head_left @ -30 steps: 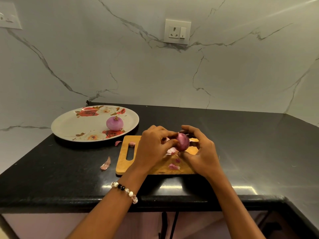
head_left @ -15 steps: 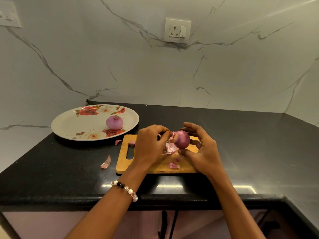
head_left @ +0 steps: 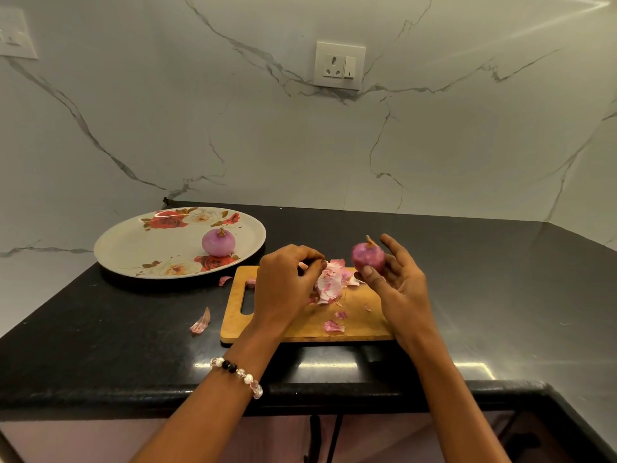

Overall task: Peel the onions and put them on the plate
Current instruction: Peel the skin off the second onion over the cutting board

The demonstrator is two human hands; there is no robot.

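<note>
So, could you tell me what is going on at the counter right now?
A person is peeling onions over a wooden cutting board. The right hand holds an onion above the board, while the left hand pinches a large piece of skin. One peeled onion already sits on the flowered plate, and bits of skin lie on the board and the black counter.

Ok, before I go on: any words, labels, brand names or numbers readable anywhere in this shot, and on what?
None can be read.
wall socket: plain white plate with holes and a switch, no lettering visible.
switch plate at the left edge: blurred, nothing legible.
plate: printed roses only, no text.
cutting board: bare wood, no mark visible.
</note>
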